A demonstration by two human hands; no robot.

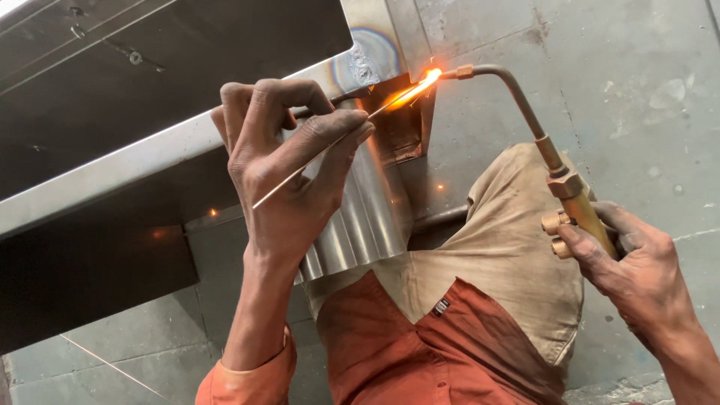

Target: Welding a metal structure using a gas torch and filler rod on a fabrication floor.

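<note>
Clothing: orange shirt (390,360), khaki trousers (502,255), nearest the camera.
Right hand (637,270): clenched around brass torch handle (581,210), thumb beside its two knobs.
Left hand (289,161): pinching thin filler rod (315,161) between thumb and fingers, rod angled up-right.
Torch neck (517,94): curved, tip at flame (424,81).
Flame: meets rod end at corner of stainless steel frame (112,169).
Floor (637,90): grey concrete, beyond.
</note>
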